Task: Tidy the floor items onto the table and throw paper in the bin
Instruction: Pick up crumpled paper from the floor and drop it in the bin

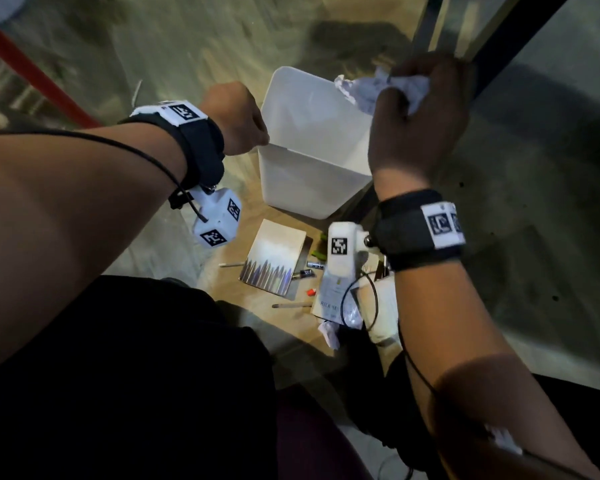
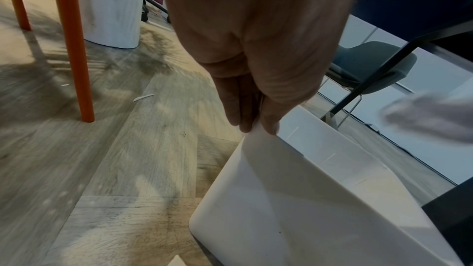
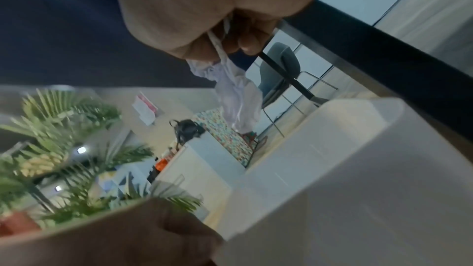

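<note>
The right hand (image 1: 418, 126) has a tight grip on the crumpled paper (image 1: 378, 88) over the bin (image 1: 312, 188), whose rim the left hand (image 1: 238, 121) pinches, so a wobble could drop the paper on the floor (image 1: 187, 57).

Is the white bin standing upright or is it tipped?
Tipped. The left hand pinches the rim of the white bin and leans its open mouth toward the crumpled paper in the right hand.

The head view looks steeply down; both wrist views sit low and close, all sharing the white bin (image 1: 312, 147).
</note>
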Available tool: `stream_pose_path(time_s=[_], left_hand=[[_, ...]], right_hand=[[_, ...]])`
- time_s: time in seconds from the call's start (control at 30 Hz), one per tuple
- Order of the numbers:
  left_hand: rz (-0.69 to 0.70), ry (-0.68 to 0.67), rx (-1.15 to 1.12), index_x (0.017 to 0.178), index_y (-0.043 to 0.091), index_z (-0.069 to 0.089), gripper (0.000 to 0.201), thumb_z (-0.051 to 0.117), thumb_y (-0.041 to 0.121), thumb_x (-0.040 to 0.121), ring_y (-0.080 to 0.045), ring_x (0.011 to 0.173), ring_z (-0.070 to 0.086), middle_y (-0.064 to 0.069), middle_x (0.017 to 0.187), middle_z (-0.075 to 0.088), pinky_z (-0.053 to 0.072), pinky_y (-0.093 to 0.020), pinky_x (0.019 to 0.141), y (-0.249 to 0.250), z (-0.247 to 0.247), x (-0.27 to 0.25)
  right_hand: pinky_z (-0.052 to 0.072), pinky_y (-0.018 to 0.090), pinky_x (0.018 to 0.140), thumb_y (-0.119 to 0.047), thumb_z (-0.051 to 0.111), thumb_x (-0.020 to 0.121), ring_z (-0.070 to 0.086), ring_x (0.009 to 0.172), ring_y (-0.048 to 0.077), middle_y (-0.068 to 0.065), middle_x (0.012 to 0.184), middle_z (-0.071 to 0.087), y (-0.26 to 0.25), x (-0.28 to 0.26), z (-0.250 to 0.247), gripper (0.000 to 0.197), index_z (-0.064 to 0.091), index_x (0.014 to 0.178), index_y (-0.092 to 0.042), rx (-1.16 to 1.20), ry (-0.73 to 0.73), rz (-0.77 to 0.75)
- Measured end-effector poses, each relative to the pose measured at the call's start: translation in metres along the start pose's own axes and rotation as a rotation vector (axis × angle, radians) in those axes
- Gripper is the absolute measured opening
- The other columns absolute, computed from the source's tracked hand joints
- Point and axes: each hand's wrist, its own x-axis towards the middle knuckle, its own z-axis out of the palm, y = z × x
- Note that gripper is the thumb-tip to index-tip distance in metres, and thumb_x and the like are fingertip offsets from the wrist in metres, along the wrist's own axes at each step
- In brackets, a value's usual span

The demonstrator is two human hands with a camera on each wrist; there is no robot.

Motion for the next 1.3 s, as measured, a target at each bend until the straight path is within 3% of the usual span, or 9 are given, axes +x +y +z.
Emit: stream_pose_path(time_s=[0.1, 0.2, 0.4, 0.5, 0.63, 0.77, 1.0, 1.2, 1.3], left_hand=[[-0.002, -0.014, 0.001, 0.099, 0.011, 0.081, 0.019, 0.076, 0.022, 0.086, -0.025, 0.091, 0.07, -0.006, 0.1, 0.077, 0.049, -0.033, 0.073, 0.001, 0.0, 0.0], [-0.001, 0.001, -0.003, 0.1, 0.012, 0.081, 0.018, 0.075, 0.023, 0.087, -0.019, 0.086, 0.065, -0.004, 0.1, 0.077, 0.047, -0.031, 0.074, 0.0, -0.001, 0.0], [0.014, -0.006, 0.035, 0.1, 0.018, 0.082, 0.019, 0.077, 0.03, 0.086, -0.017, 0.084, 0.063, 0.002, 0.096, 0.075, 0.05, -0.033, 0.078, 0.001, 0.0, 0.001], [0.028, 0.019, 0.066, 0.099, 0.016, 0.081, 0.018, 0.076, 0.03, 0.088, -0.017, 0.082, 0.061, 0.003, 0.094, 0.073, 0.048, -0.034, 0.075, 0.002, 0.003, 0.0], [0.037, 0.019, 0.076, 0.106, 0.018, 0.08, 0.02, 0.073, 0.03, 0.092, -0.017, 0.085, 0.06, 0.005, 0.094, 0.069, 0.046, -0.033, 0.079, 0.001, 0.003, -0.001], [0.033, -0.006, 0.068, 0.106, 0.021, 0.079, 0.019, 0.072, 0.032, 0.092, -0.017, 0.084, 0.06, 0.003, 0.095, 0.07, 0.044, -0.032, 0.078, -0.001, 0.004, 0.0], [0.003, 0.001, 0.008, 0.112, 0.025, 0.076, 0.022, 0.07, 0.036, 0.094, -0.016, 0.072, 0.058, 0.002, 0.097, 0.069, 0.044, -0.028, 0.068, -0.001, 0.006, -0.006], [-0.039, -0.022, -0.012, 0.115, 0.024, 0.074, 0.022, 0.066, 0.033, 0.097, -0.012, 0.066, 0.053, 0.0, 0.103, 0.07, 0.04, -0.025, 0.058, 0.001, 0.006, -0.006], [-0.043, -0.012, 0.026, 0.113, 0.023, 0.076, 0.021, 0.067, 0.031, 0.096, -0.016, 0.082, 0.059, 0.002, 0.105, 0.072, 0.045, -0.032, 0.071, 0.002, 0.005, -0.005]], right_hand=[[0.051, 0.03, 0.096, -0.021, 0.062, 0.074, 0.064, 0.109, 0.02, 0.004, 0.114, 0.069, 0.022, -0.004, 0.027, 0.036, 0.074, 0.107, -0.015, -0.111, -0.238, 0.052], [0.036, 0.016, 0.109, -0.031, 0.063, 0.077, 0.049, 0.139, 0.021, 0.01, 0.152, 0.046, 0.044, -0.013, 0.03, 0.067, 0.059, 0.144, -0.029, -0.244, -0.511, 0.17], [0.05, 0.016, 0.076, -0.027, 0.061, 0.084, 0.062, 0.08, 0.006, -0.005, 0.089, 0.071, 0.096, -0.061, -0.036, 0.025, 0.076, 0.098, -0.012, -0.077, -0.153, 0.429], [0.058, 0.036, 0.087, -0.035, 0.065, 0.086, 0.071, 0.09, 0.023, 0.006, 0.094, 0.076, 0.142, -0.116, -0.056, 0.022, 0.077, 0.095, -0.019, -0.089, -0.129, 0.704], [0.059, 0.04, 0.09, -0.022, 0.069, 0.091, 0.072, 0.095, 0.026, 0.007, 0.098, 0.077, 0.179, -0.18, -0.08, 0.015, 0.077, 0.099, -0.012, -0.168, -0.154, 1.049], [0.057, 0.028, 0.076, -0.027, 0.067, 0.09, 0.068, 0.084, 0.018, -0.005, 0.084, 0.072, 0.191, -0.219, -0.081, 0.008, 0.072, 0.089, -0.021, -0.23, -0.315, 1.133], [0.042, 0.024, 0.086, -0.028, 0.073, 0.09, 0.066, 0.115, 0.028, 0.006, 0.118, 0.073, 0.185, -0.24, -0.052, 0.032, 0.067, 0.12, -0.017, -0.3, -0.539, 1.146], [0.048, 0.054, 0.11, -0.042, 0.078, 0.086, 0.053, 0.134, 0.043, 0.02, 0.149, 0.048, 0.188, -0.218, -0.008, 0.091, 0.027, 0.158, -0.019, -0.361, -0.679, 1.081], [0.045, 0.054, 0.111, -0.037, 0.085, 0.084, 0.044, 0.142, 0.045, 0.024, 0.159, 0.033, 0.208, -0.207, 0.009, 0.112, 0.007, 0.164, -0.035, -0.605, -0.93, 0.936]])
